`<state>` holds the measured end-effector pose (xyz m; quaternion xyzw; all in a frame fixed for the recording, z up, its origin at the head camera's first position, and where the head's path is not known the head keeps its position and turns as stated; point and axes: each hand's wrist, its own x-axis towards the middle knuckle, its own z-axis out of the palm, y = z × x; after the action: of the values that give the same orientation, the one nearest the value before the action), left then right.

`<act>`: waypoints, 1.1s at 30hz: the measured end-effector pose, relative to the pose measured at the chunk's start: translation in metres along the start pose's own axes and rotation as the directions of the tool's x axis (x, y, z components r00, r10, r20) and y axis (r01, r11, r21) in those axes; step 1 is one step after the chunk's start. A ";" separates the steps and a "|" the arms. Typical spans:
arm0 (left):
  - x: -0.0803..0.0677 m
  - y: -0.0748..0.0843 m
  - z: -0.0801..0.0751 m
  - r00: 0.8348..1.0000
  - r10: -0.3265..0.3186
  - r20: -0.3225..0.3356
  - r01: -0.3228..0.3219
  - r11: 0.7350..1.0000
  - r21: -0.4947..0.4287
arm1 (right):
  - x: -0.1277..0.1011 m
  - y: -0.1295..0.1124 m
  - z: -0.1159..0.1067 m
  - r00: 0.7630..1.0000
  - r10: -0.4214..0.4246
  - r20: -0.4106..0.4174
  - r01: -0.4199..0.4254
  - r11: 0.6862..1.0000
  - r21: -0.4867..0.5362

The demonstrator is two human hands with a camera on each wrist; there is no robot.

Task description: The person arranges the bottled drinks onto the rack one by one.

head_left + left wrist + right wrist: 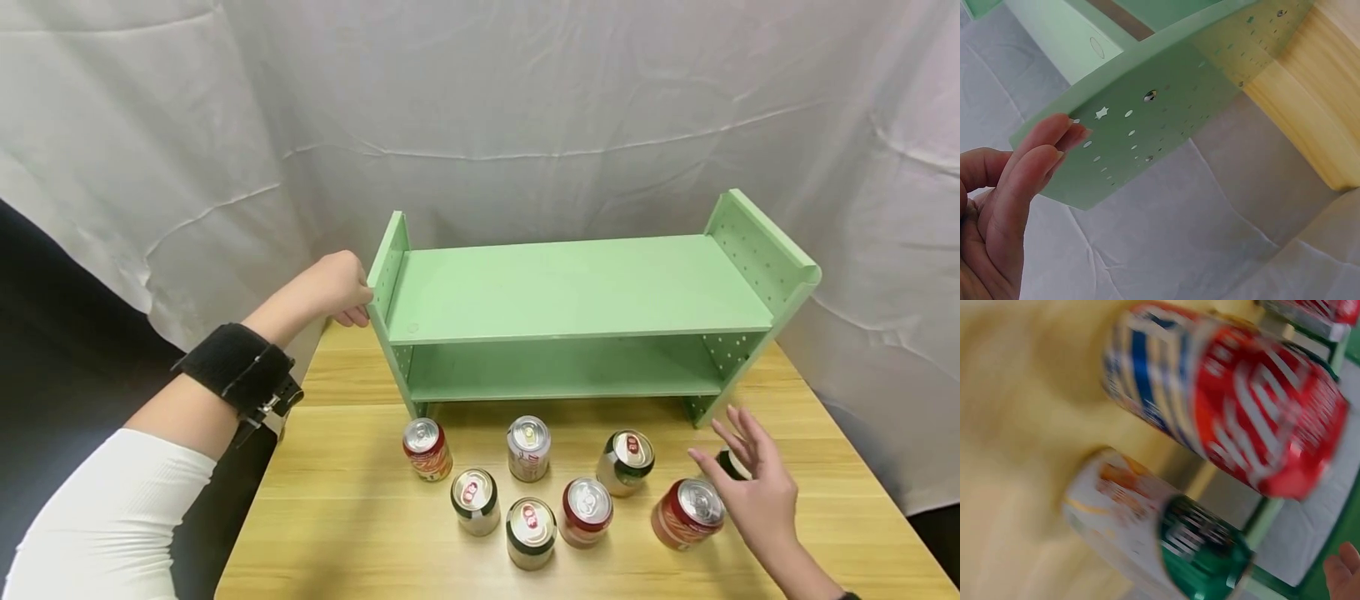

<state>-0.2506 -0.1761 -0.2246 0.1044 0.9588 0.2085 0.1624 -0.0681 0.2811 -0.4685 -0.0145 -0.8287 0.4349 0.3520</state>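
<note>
A green two-tier shelf [570, 287] stands on the wooden table. My left hand [337, 287] grips the front edge of its left side panel [1166, 100]; in the left wrist view the fingertips [1054, 134] lie against the outer face. At the table's right, my right hand [757, 492] hovers with thumb and fingers spread, holding nothing. Beside it is a red can [678, 517], and partly behind it a dark-topped can [731, 465]. The right wrist view shows a red can [1266, 412] and a green-and-white can [1197, 550] up close, blurred, with only fingertips [1342, 572] visible.
Several more cans stand upright before the shelf: red ones [429, 454] [587, 521], a silver one [528, 458], and dark-topped ones [475, 508] [531, 542] [622, 467]. White cloth [525, 100] hangs behind. The table's right edge [870, 458] lies beyond my right hand.
</note>
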 end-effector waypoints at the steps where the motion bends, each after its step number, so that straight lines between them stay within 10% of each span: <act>1: 0.000 0.000 0.000 1.000 0.001 0.002 -0.001 1.000 0.002 | -0.004 0.003 0.001 1.000 -0.020 -0.001 0.020 1.000 0.008; 11: -0.005 -0.001 -0.002 1.000 -0.008 0.006 0.008 1.000 0.002 | -0.037 0.029 0.010 0.988 -0.152 0.015 0.150 0.986 0.079; 21: -0.011 -0.002 -0.001 1.000 0.013 -0.007 -0.013 1.000 -0.012 | -0.060 0.037 0.017 0.998 0.065 0.005 -0.065 0.996 0.065; 33: -0.015 0.000 0.004 1.000 0.008 -0.017 -0.009 1.000 -0.019 | -0.084 0.041 0.022 0.999 0.035 -0.018 -0.032 0.993 0.111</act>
<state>-0.2355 -0.1785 -0.2243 0.1052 0.9577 0.2189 0.1545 -0.0297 0.2630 -0.5552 -0.0132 -0.7994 0.4859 0.3531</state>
